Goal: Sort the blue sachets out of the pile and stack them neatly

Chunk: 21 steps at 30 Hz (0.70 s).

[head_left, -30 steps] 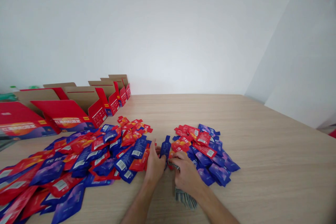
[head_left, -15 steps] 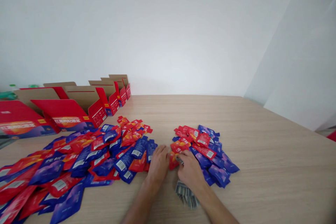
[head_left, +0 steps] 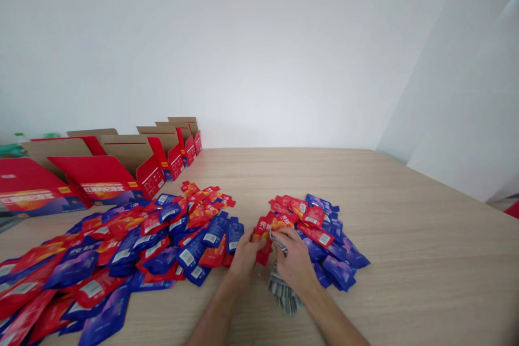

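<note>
My left hand (head_left: 245, 255) is closed on a red sachet (head_left: 263, 240) with orange fruit print, its thumb lying on the front. My right hand (head_left: 292, 254) touches that sachet from the right. Pinched between its thumb and fingers is a small grey-and-white piece (head_left: 279, 243), like a folded strip or packet. Beneath the right palm shows a fanned bundle of grey, striped strips (head_left: 285, 293); whether it hangs from the hand or lies on the table I cannot tell. Beyond the right hand lies a smaller pile of red and blue sachets (head_left: 324, 238).
A large heap of red and blue sachets (head_left: 133, 243) spreads over the left of the wooden table (head_left: 417, 259). Behind it stands a row of open red cartons (head_left: 109, 167) with brown insides. A white wall (head_left: 284, 54) rises behind the table.
My left hand has taken hold of a red sachet and tilted it upward. My right hand has brought the grey-and-white piece against it; the striped bundle has shifted slightly.
</note>
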Each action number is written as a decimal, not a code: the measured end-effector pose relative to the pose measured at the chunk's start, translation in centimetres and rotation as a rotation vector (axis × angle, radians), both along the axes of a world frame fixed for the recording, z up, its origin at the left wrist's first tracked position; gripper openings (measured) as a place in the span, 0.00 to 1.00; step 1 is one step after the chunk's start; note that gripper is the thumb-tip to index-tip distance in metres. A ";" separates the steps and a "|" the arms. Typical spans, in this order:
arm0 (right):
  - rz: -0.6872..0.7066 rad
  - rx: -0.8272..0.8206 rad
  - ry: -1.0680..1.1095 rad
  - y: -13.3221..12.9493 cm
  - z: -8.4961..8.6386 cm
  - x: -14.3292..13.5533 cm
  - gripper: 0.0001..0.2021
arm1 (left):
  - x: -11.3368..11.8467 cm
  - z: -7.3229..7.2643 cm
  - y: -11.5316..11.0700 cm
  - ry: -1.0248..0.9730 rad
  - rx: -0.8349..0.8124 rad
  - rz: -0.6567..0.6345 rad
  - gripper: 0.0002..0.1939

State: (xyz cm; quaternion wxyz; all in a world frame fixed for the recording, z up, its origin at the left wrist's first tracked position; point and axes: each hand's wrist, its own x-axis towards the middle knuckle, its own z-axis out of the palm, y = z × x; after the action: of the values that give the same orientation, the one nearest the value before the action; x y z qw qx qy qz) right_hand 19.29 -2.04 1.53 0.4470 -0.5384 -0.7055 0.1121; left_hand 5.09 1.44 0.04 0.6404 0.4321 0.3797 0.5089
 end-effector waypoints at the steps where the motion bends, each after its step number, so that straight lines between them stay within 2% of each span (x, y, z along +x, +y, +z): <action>1: 0.036 0.016 0.014 -0.3 0.3 -0.3 0.15 | 0.0 0.1 -0.1 -0.182 -0.061 -0.001 0.15; 3: 0.130 0.026 0.015 -0.9 0.8 -1.0 0.16 | 0.1 0.1 -0.2 -0.438 -0.153 -0.007 0.16; 6: 0.259 0.003 -0.024 -1.5 0.9 -1.6 0.18 | 0.0 -0.1 -0.3 -0.576 -0.226 -0.042 0.13; 8: 0.252 0.004 -0.026 -1.2 0.6 -1.5 0.18 | 0.1 -0.3 -0.5 -0.615 -0.239 -0.089 0.14; 13: 0.010 0.071 0.017 0.0 -0.1 -0.1 0.19 | 1.2 -0.3 -1.3 -0.647 -0.201 -0.185 0.19; 15: 0.077 0.072 -0.007 -0.3 0.2 -0.1 0.20 | 1.3 -0.2 -1.4 -0.641 -0.195 -0.180 0.18; 18: 0.274 0.027 -0.057 -1.0 0.9 -0.8 0.22 | 0.8 0.0 -1.3 -0.642 -0.222 -0.146 0.16; 19: 0.297 0.017 -0.061 -1.1 1.0 -0.9 0.21 | 0.6 0.0 -1.3 -0.640 -0.235 -0.142 0.16; 21: 0.239 0.023 -0.043 -0.9 0.9 -0.8 0.20 | 0.4 0.1 -1.3 -0.628 -0.250 -0.163 0.17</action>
State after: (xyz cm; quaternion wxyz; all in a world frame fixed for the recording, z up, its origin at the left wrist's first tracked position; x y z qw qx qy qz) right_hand 18.45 -2.91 2.44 0.4214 -0.4476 -0.7753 0.1448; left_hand 5.45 0.11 0.11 0.8125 0.2016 0.1878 0.5137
